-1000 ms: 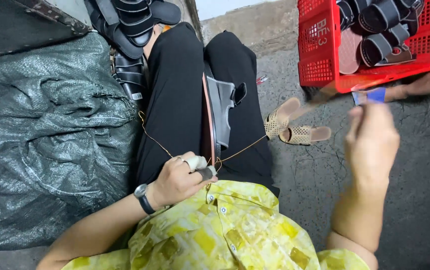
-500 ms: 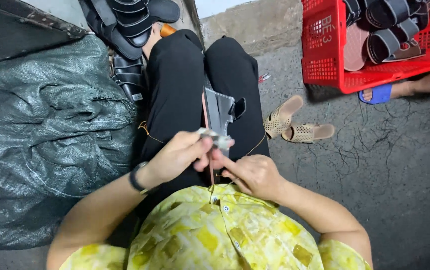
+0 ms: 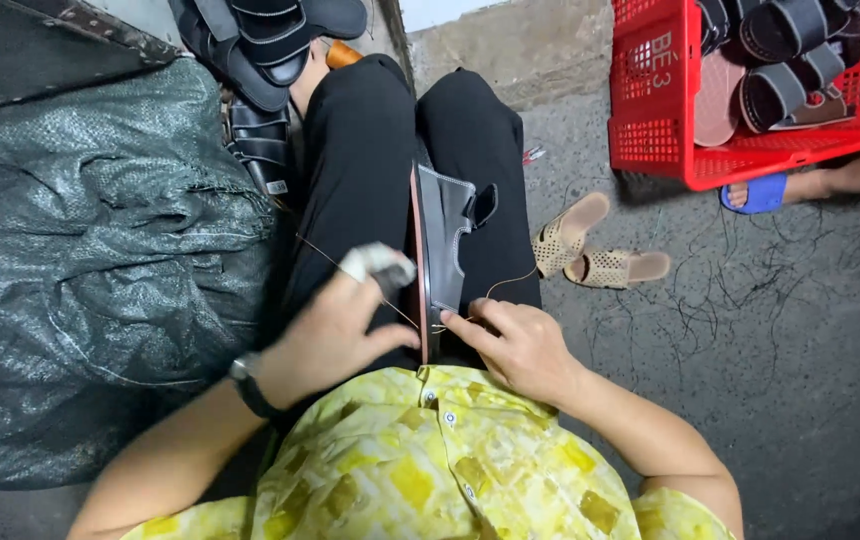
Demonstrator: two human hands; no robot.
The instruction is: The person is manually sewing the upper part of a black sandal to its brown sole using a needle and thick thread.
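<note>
The left hand [image 3: 335,325], a taped finger raised, pinches the thread [image 3: 315,250] in a closed grip; the right hand [image 3: 515,345] pinches thread against the dark sandal [image 3: 445,240] clamped between the knees. Judged from this, pulling each stitch evenly taut with the sole held steady suits best.

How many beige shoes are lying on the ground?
2: one beige shoe lies tilted just right of the knees, the other flat beside it, touching it. Both lie below the red crate. None seem hidden.

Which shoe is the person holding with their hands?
The dark sandal standing on edge between the knees, touched by both the left hand and right hand. The beige pair lies untouched on the floor.
</note>
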